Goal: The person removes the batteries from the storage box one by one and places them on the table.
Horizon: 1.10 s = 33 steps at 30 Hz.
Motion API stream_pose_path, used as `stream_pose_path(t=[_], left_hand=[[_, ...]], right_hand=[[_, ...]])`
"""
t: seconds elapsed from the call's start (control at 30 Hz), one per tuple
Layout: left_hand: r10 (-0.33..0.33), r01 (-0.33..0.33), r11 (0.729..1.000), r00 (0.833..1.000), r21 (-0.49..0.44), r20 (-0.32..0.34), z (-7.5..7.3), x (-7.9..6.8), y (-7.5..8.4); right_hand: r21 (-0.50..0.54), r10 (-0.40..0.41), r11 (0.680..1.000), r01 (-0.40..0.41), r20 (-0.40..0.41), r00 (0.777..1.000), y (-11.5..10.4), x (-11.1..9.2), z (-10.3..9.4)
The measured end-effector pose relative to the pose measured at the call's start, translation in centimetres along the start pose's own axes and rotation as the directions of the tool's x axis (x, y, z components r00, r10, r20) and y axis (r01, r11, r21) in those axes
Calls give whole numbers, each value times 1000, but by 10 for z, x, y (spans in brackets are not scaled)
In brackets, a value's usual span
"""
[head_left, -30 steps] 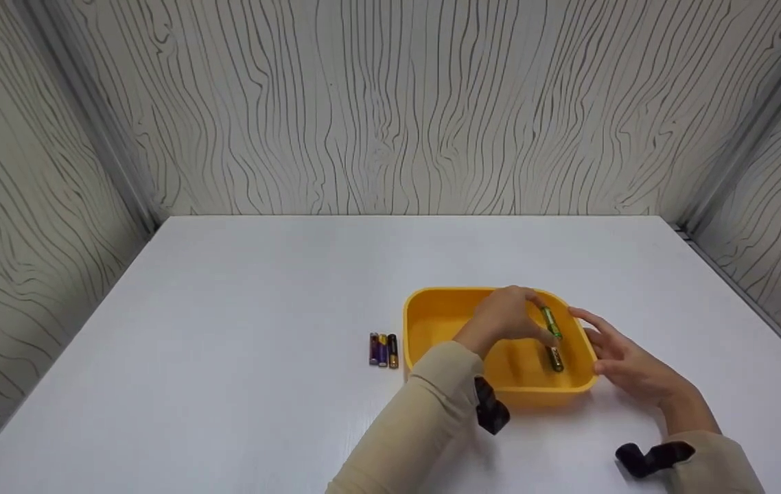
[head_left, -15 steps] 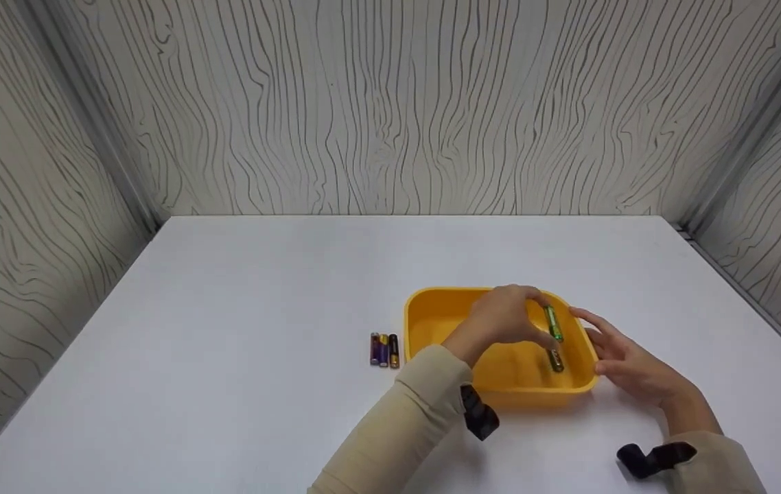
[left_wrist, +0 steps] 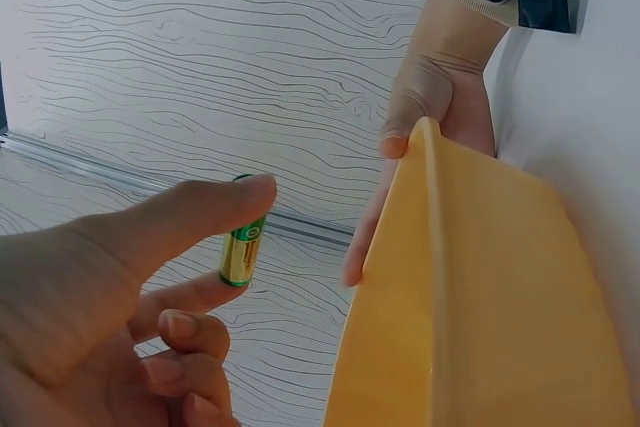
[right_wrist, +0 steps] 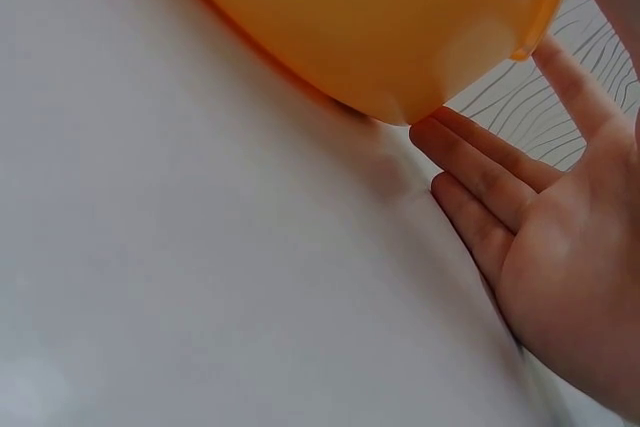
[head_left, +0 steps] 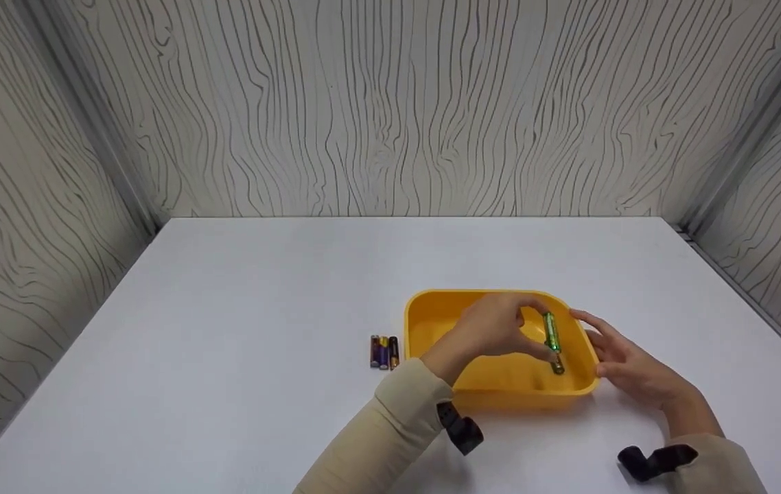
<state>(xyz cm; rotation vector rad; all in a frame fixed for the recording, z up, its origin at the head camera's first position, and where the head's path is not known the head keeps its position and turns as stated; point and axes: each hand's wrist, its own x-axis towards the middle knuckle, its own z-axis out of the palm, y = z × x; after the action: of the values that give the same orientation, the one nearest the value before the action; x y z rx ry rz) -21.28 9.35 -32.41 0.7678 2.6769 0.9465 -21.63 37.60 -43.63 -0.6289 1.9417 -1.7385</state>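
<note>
My left hand point(head_left: 490, 333) pinches a green battery point(head_left: 552, 331) between thumb and index finger, over the right end of a yellow plastic bin point(head_left: 425, 319). In the left wrist view the green-and-gold battery point(left_wrist: 242, 247) spans the gap between thumb and fingertip, and the other fingers curl loosely. Inside the bin, a second, dark battery point(head_left: 557, 366) lies just beyond my left thumb tip, partly hidden. My right hand point(head_left: 634, 367) rests against the bin's right end, its fingers fairly straight along the outer wall point(right_wrist: 440, 67) and the thumb at the rim.
Left of the bin, a purple-brown battery point(head_left: 375, 351), a purple-and-yellow battery point(head_left: 383, 352) and a black-and-gold battery point(head_left: 394, 351) lie side by side on the white table point(head_left: 226, 384). Wood-patterned panels point(head_left: 377, 110) enclose the back and sides.
My left hand and forearm have shifted a little left and toward me, with the green battery still pinched and slightly lower in view. The right hand and bin have hardly moved.
</note>
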Motion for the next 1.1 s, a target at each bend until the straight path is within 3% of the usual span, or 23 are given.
stream_pose_path(t=[0.17,0.4,0.7,0.83,1.1], left_hand=[[0,0,1000,1000,-5,-3,-5,-3,-4],[6,-6,999,1000,-40,-11,-9,-5,-13],[-1,-2,988,1000,-157,-20,-15,-11,-31],[2,-7,977,1000,-212,-25,-17,-16,-41],[10,-19,975,999,-221,-41,-23,-24,-58]], right_hand=[[8,-20,1000,20,11,1000,-1,0,0],[94,-92,992,85,69,993,3,-2,-2],[46,-25,999,25,2,1000,1,-1,2],[36,-47,998,46,8,999,1,0,1],[59,-80,995,78,29,996,3,-1,-1]])
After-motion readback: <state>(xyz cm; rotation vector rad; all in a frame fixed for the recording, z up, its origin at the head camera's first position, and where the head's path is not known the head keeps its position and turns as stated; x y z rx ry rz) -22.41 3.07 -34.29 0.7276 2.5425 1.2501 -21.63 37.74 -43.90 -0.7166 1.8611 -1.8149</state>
